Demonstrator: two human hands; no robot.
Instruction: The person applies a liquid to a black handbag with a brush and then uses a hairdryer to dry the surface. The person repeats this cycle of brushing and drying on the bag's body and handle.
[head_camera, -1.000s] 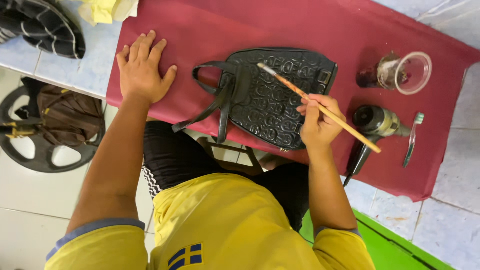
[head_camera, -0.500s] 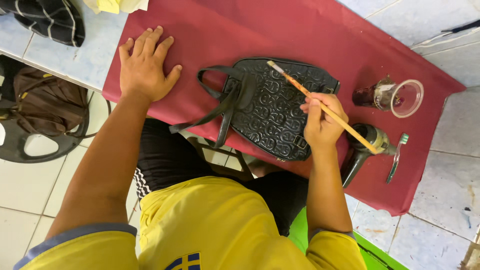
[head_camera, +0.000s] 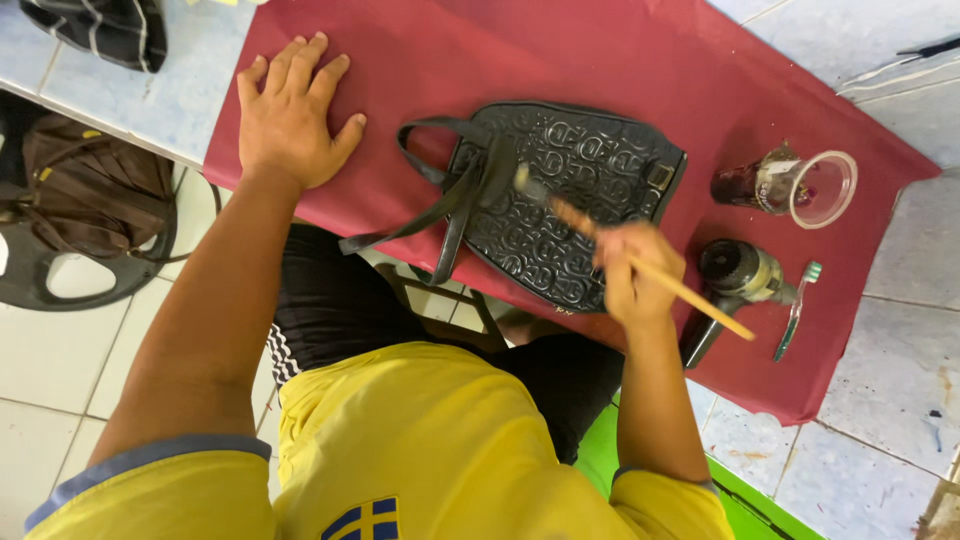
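**Right now: brush tip on black bag, other hand flat on cloth**

Nearest the camera: yellow shirt (head_camera: 430, 450) w/ blue-edged sleeves and dark shorts (head_camera: 340, 300), person standing at the counter (head_camera: 130, 110), which is pale blue tile.

Right hand (head_camera: 635, 275) sits just over the near edge of the black bag (head_camera: 580, 190). Fingers closed round a thin wooden brush (head_camera: 640, 270), gripped approx mid-handle; handle end sticks out toward the person's right, bristle end angled up-left and lying on the bag's embossed face, close to where the straps (head_camera: 440, 210) join. Tip is blurred, so can't tell exact contact spot.

Bag lies flat on a dark red cloth (head_camera: 560, 60) covering most of the counter, straps trailing toward the near-left edge.

Left hand (head_camera: 290, 115) is well apart from the bag, palm down on the cloth, fingers spread & holding nothing.

Right of the bag, on the cloth: small dark hair dryer (head_camera: 735, 275) w/ a green-tipped toothbrush (head_camera: 795, 310) just beside it; further back, a clear plastic cup (head_camera: 800, 185) tipped on its side, dark residue inside.

Off the counter at left: brown bag (head_camera: 90, 190) on a dark round frame over white floor tiles. Far-left corner: black striped item (head_camera: 100, 30), partly cut off.
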